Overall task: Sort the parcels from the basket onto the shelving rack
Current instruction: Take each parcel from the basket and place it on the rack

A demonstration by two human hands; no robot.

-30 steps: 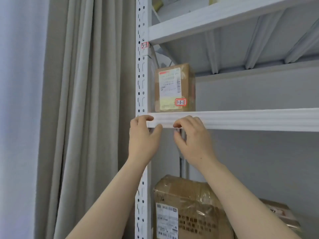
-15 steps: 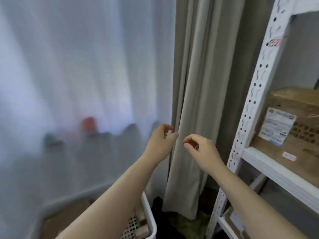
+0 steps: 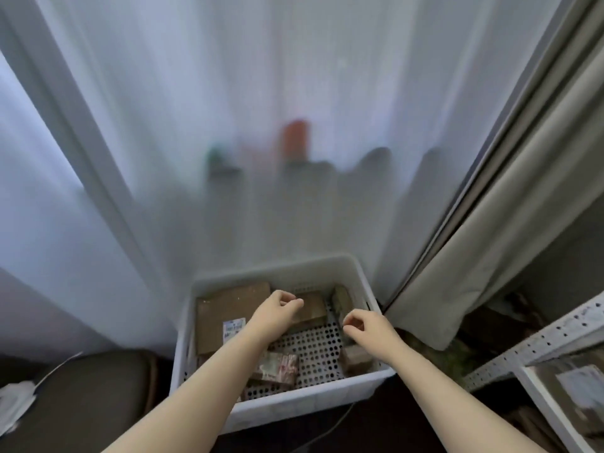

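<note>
- Head view: left hand (image 3: 277, 310) and right hand (image 3: 366, 326) over the white basket (image 3: 294, 402); fingers of both loosely curled, nothing held
- Flat brown parcel (image 3: 225, 308) left of the left hand; small brown box (image 3: 313, 310) just past its fingertips; contact cannot be told
- Patterned parcel (image 3: 277, 367) beside the left forearm; upright parcel (image 3: 340, 299) beyond the right hand
- Shelving rack (image 3: 539, 348) well right of the right hand

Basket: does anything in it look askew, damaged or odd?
Nothing spilled. In the basket, a narrow parcel leans on edge by the right wall, and a small front parcel looks crumpled.
</note>
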